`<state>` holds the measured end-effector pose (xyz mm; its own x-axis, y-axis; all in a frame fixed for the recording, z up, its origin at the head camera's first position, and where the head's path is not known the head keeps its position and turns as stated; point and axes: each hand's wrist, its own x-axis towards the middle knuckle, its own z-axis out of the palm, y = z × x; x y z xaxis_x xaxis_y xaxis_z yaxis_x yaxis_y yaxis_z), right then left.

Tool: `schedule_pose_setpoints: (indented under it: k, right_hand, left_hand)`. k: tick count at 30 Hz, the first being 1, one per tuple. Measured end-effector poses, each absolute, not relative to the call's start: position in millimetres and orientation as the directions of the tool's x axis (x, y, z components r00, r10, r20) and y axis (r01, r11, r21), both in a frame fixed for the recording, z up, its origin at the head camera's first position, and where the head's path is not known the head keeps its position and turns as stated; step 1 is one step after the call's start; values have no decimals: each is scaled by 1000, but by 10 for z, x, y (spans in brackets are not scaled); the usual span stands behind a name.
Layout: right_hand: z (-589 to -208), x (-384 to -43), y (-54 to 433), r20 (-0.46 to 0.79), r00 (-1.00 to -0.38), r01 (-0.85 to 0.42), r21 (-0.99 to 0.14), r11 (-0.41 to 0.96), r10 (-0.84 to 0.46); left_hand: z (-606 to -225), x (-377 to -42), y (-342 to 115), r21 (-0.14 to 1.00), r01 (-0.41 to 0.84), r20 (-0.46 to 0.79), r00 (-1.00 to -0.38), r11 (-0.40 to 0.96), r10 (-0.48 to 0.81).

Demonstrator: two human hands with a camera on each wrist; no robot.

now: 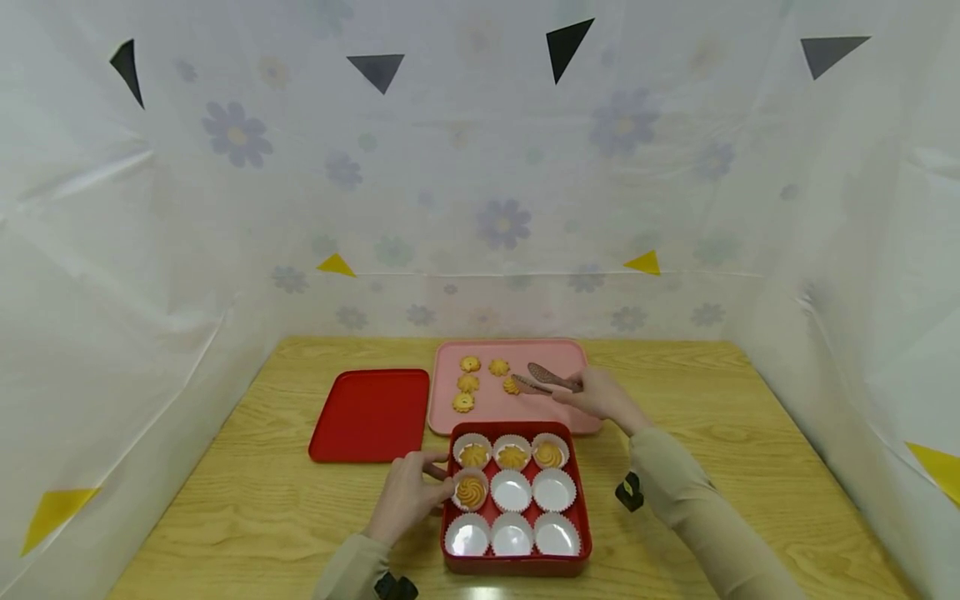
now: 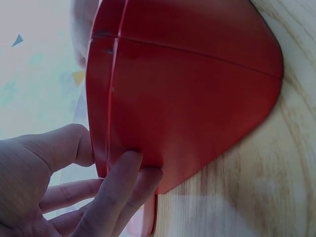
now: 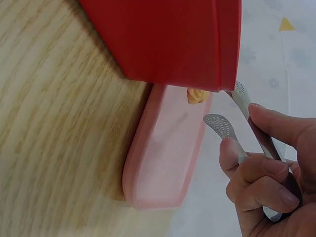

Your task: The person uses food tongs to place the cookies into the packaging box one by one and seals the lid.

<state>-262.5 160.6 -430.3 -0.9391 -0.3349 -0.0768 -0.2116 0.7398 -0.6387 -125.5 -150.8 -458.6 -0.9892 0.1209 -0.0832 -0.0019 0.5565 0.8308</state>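
At the center right of the frame, we see a right hand [image 1: 602, 397], its grip clamped on metal tongs [image 1: 544, 376] whose 2 perforated tips stand apart over a pink tray [image 1: 487, 418]. Just beside the lower tip lies 1 ridged cookie [image 1: 511, 386]; from our angles, we cannot tell whether metal and cookie touch.

At the lower center, a left hand [image 1: 408, 493] pinches the left wall of a red box [image 1: 517, 566], its grip clamped there with the thumb at the rim and fingertips against the outside, as we see in the left wrist view. In the box we count 9 white paper cups [image 1: 512, 492], set in 3 rows of 3. Cookies sit in the 3 cups of the far row and in the left cup of the middle row; the other 5 show white bottoms.

Beyond the box, the pink tray carries 5 cookies in all, 3 of them in a column at its left end. Left of it lies a flat red tray [image 1: 369, 417] on a wood-grained tabletop [image 1: 675, 392].

Pale tan sleeves [image 1: 697, 504] reach in from the lower edge. Across the upper frame we see a pale sheet [image 1: 435, 150] printed with flowers and dotted with black, gray and yellow triangles [image 1: 570, 48].
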Motion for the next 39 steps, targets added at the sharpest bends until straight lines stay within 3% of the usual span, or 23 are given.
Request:
schedule_pose_setpoints:
  k: [13,26,39]
  right_hand:
    - [-4284,-2770,1398,-186,-939,-148,-542,827,-290]
    - [-4343,-2794,1296,-189,-946,-115,-561,820,-262]
    - [-4327,-2783,1233,-147,-946,-179,-511,841,-290]
  left_hand:
    - [-4581,-1257,-1507,850,-24,-106,-986,526,126]
    - [-4582,-1253,-1506,839,9,-73,-989,544,130]
    - [-4570,-1244,-1509,823,30,-52,-991,567,127]
